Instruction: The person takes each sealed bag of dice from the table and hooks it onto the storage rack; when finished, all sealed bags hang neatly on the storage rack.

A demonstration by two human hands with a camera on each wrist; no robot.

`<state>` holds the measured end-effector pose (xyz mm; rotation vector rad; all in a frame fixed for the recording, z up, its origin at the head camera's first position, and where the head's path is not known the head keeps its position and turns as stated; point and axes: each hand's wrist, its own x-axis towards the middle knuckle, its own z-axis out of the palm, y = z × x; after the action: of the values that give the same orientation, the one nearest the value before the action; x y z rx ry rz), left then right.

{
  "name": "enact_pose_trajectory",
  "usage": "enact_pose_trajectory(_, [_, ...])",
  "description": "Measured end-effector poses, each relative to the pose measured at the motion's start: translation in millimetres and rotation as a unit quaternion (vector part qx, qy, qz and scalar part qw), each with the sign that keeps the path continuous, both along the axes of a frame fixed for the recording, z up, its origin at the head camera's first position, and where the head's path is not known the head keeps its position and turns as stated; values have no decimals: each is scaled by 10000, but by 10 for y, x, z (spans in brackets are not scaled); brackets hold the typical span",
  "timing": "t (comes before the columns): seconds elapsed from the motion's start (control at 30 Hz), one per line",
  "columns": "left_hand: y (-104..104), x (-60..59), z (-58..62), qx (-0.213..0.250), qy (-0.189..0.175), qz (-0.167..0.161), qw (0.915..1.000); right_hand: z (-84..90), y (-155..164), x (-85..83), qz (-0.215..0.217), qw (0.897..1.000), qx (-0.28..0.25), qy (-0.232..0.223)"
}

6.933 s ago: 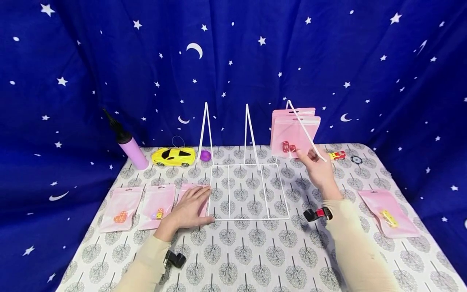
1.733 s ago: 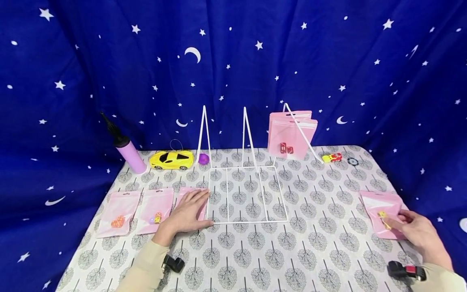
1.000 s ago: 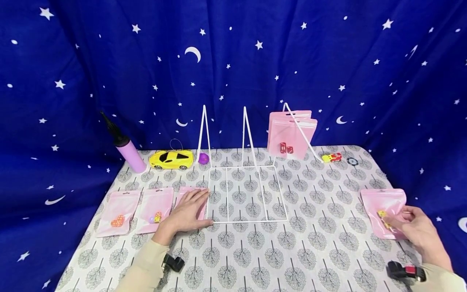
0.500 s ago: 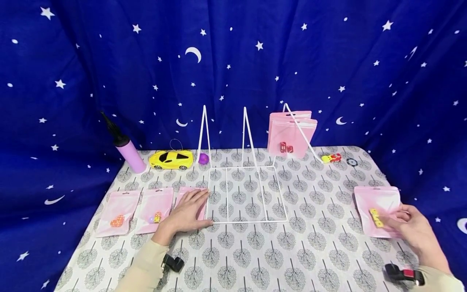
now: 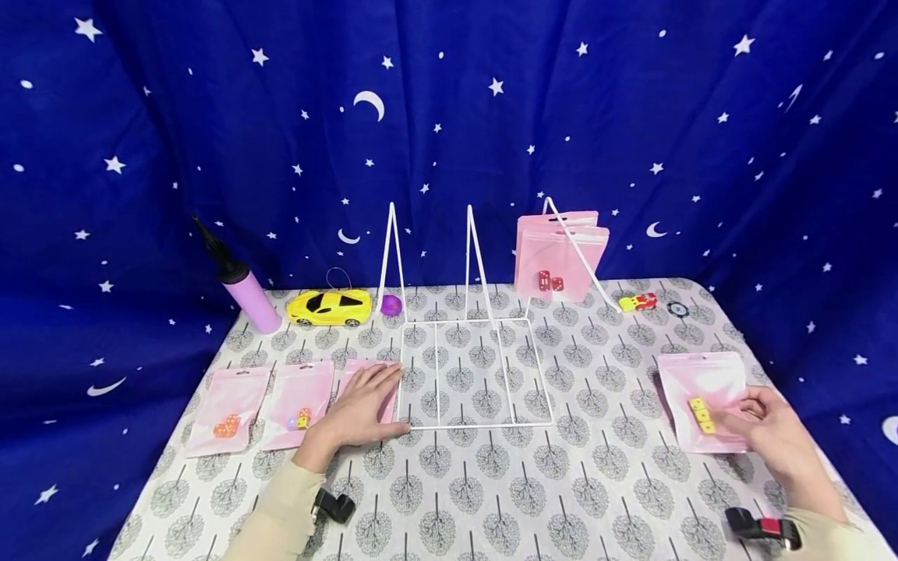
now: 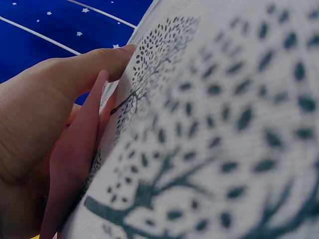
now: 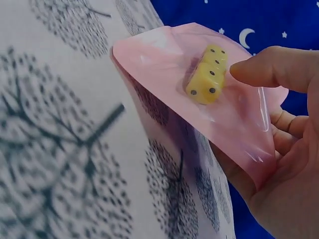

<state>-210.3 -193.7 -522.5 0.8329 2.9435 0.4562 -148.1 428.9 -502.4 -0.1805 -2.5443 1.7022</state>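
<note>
A: What does the right hand (image 5: 772,428) have?

B: A pink pouch (image 5: 705,399) with yellow dice (image 5: 701,415) inside – thumb on top, fingers curled under its near edge, so it grips the pouch. The wrist view shows that edge raised off the tablecloth (image 5: 596,467), at the table's right side.

A: And the left hand (image 5: 361,409)?

B: Flat, fingers straight, palm down on another pink pouch (image 5: 358,366) (mostly hidden beneath it), pressing, not gripping. Its fingertips lie just beside the near left corner of the white wire rack (image 5: 473,374).

A: What else is about?

B: Two more pouches left of that hand, one with orange dice (image 5: 229,425), one with mixed dice (image 5: 300,418). Two pouches stand in the rack's far right slot (image 5: 561,253), red dice (image 5: 550,282) showing. At the back – a lilac pump (image 5: 245,292), a yellow toy car (image 5: 330,305), a purple ball (image 5: 391,305) and a small red car (image 5: 640,302)
</note>
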Motion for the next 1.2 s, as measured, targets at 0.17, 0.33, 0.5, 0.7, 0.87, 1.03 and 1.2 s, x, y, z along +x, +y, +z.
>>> enact_pose_trajectory(0.17, [1,1,7,15,59,-51,10000,90,-85,11,-207,9886,1474,-228])
enact_pose_trajectory(0.33, [0,4,11,39,52,-58,10000,129,-197,-1,-93,9913,1300,-174])
enact_pose_trajectory(0.5, [-4,4,1,33,39,-52,10000,149,-356,-18,32,9951,984,117])
enact_pose_trajectory(0.7, [-6,-2,-5,37,92,-74,9999,240,-547,-15,108,9913,1274,319])
enact_pose_trajectory(0.87, [-8,-9,-14,41,78,-68,9999,318,-673,-3,220,9890,1409,383])
enact_pose_trajectory(1.03, [-8,-13,-17,16,56,-36,10000,406,-789,25,278,9899,1339,382])
enact_pose_trajectory(1.2, [-13,-8,-14,-6,9,-7,10000,467,-905,70,264,9873,1532,342])
